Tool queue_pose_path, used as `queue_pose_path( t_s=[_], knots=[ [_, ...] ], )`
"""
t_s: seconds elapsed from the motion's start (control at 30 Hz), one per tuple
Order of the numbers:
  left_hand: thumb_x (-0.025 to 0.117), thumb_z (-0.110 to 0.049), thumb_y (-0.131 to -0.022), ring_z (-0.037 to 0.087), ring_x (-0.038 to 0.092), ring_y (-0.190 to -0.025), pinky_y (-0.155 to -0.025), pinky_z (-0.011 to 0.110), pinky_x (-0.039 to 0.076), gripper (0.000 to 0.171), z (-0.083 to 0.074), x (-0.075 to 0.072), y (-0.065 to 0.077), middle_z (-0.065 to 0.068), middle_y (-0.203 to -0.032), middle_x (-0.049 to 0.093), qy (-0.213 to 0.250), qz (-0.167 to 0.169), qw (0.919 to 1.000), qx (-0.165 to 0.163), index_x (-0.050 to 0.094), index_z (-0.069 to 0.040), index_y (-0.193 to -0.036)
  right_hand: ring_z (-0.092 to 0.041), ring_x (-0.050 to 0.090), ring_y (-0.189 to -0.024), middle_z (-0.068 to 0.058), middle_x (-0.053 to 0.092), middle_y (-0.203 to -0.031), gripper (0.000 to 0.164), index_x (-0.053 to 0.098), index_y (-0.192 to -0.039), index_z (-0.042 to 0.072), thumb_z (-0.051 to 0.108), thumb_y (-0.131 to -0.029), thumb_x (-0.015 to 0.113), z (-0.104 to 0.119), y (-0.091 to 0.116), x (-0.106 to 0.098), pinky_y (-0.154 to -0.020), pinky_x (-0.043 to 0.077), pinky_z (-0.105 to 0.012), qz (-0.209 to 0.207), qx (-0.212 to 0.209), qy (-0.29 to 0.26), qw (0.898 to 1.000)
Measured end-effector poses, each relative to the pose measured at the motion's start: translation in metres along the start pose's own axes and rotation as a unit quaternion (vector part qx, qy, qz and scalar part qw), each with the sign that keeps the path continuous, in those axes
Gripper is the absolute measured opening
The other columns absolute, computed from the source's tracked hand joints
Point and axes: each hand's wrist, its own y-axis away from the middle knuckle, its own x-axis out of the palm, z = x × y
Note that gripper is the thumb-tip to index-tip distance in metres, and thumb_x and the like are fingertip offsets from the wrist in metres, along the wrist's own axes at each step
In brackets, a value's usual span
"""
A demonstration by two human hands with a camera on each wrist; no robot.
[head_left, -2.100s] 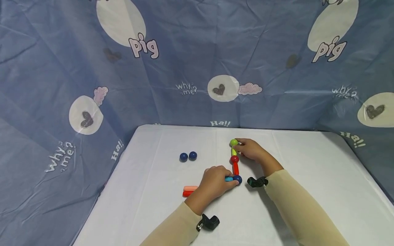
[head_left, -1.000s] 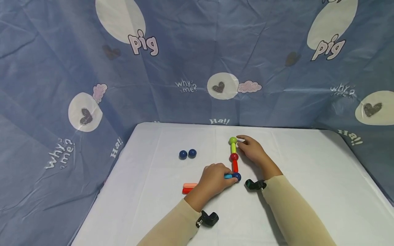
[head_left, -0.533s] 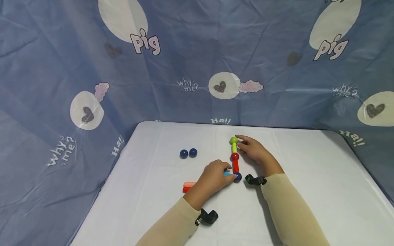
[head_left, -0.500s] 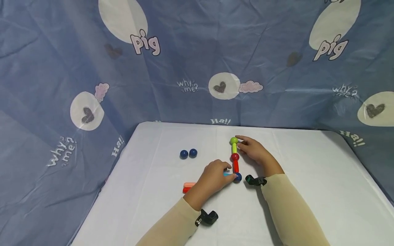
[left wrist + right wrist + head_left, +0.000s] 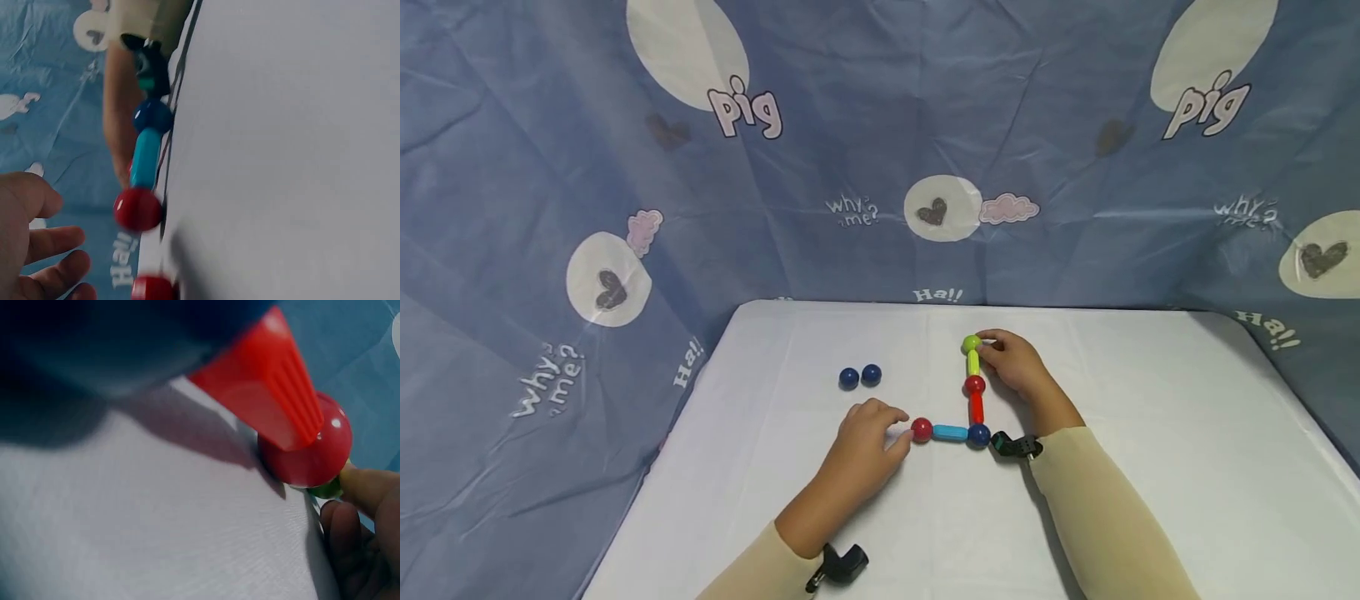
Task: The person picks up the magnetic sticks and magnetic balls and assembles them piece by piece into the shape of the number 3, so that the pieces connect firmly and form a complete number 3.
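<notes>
An L of toy rods and balls lies on the white table. Its upright arm has a green ball (image 5: 972, 344), a yellow-green rod (image 5: 973, 363), a red ball (image 5: 974, 384) and a red rod (image 5: 976, 408). A dark blue ball (image 5: 978, 436) forms the corner. A light blue rod (image 5: 951, 433) runs left from it to another red ball (image 5: 922, 430). My left hand (image 5: 863, 446) is beside this ball, thumb and fingers spread apart. My right hand (image 5: 1017, 364) pinches the green ball from the right with thumb and index finger.
Two loose dark blue balls (image 5: 860, 377) lie left of the L. A red piece (image 5: 153, 287) shows low in the left wrist view. Black wrist cameras (image 5: 842, 567) project from both sleeves. Printed blue cloth (image 5: 850, 258) hangs behind the table (image 5: 760, 467).
My left hand has let go and drawn back left, uncovering the light blue rod and red ball. It now covers the salmon and red rods. My right thumb has closed onto the green ball.
</notes>
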Motion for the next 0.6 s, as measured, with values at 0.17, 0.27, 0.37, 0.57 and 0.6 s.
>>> queue_pose_path(
  t_s=[0.17,0.27,0.37,0.57,0.6],
  knots=[
    [0.076,-0.026,-0.094,0.022,0.062,-0.109,-0.098,0.043,0.052,0.025,0.033,-0.018,0.012,0.002,-0.113,0.068,0.014,0.023,0.9992,-0.031,0.076,-0.015,-0.116,-0.018,0.062,-0.081,-0.009,0.066,-0.101,0.04,0.062,-0.144,0.017,0.03,-0.107,0.061,0.001,0.001,-0.001,-0.075,0.049,-0.031,-0.004,0.006,-0.011,1.0],
    [0.077,-0.024,-0.094,0.022,0.064,-0.113,-0.102,0.045,0.053,0.025,0.051,-0.023,0.016,0.001,-0.114,0.07,0.036,0.056,0.9965,-0.05,0.076,-0.014,-0.117,-0.02,0.063,-0.083,-0.01,0.067,-0.1,0.039,0.062,-0.143,0.018,0.03,-0.107,0.061,0.002,0.002,0.0,-0.077,0.049,-0.032,-0.008,0.006,-0.006,1.0],
    [0.076,-0.023,-0.096,0.022,0.065,-0.116,-0.106,0.048,0.051,0.021,0.063,-0.024,0.018,-0.001,-0.115,0.071,0.069,0.084,0.992,-0.064,0.077,-0.016,-0.116,-0.022,0.062,-0.088,-0.01,0.067,-0.106,0.039,0.062,-0.143,0.019,0.032,-0.107,0.06,0.0,0.004,0.001,-0.078,0.049,-0.033,-0.014,0.007,0.015,1.0],
    [0.075,-0.026,-0.097,0.02,0.064,-0.113,-0.105,0.051,0.05,0.014,0.077,-0.022,0.02,-0.007,-0.111,0.072,0.095,0.11,0.9884,-0.045,0.08,-0.021,-0.11,-0.026,0.061,-0.098,-0.012,0.067,-0.117,0.042,0.062,-0.144,0.018,0.034,-0.106,0.06,-0.002,0.006,0.002,-0.084,0.048,-0.036,-0.015,-0.002,0.039,0.999],
    [0.075,-0.026,-0.097,0.02,0.064,-0.113,-0.105,0.05,0.05,0.013,0.079,-0.022,0.02,-0.008,-0.11,0.072,0.095,0.111,0.9884,-0.042,0.08,-0.022,-0.109,-0.026,0.061,-0.1,-0.013,0.068,-0.118,0.042,0.062,-0.145,0.018,0.036,-0.106,0.061,-0.002,0.006,0.002,-0.086,0.048,-0.037,-0.013,-0.006,0.04,0.999]
  ],
)
